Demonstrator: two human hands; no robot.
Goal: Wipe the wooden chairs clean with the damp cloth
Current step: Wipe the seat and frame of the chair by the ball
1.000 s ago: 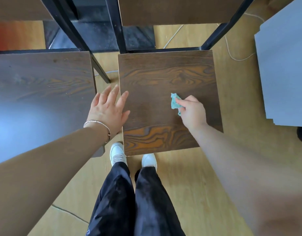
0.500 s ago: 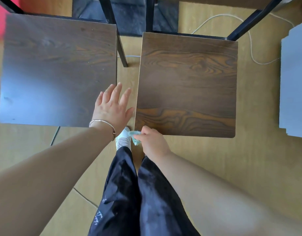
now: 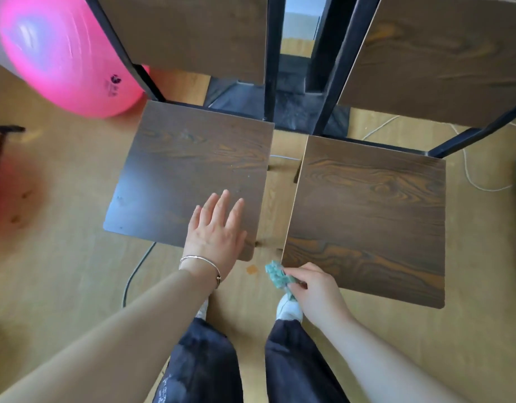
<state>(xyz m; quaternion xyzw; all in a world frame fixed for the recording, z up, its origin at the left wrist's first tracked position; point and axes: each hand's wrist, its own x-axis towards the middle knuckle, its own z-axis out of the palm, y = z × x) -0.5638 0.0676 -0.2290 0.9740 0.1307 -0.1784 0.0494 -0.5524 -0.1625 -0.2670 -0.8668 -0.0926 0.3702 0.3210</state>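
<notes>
1. The cloth [image 3: 277, 276], pinched in the right hand [image 3: 318, 295], has been drawn from the middle of the right chair seat [image 3: 373, 216] to just off its near left corner.
2. The left hand [image 3: 216, 237] has been laid further onto the left chair seat [image 3: 187, 170], fingers flat.
3. A pink ball [image 3: 62, 53] has been brought into view, far left.

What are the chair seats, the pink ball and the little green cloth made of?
The chair seats look like wood or wood-print board: dark brown grain, thin pale edge, faint sheen. The pink ball looks like shiny rubber or plastic; light glares on it. The green cloth looks like soft, nubby fabric.
</notes>
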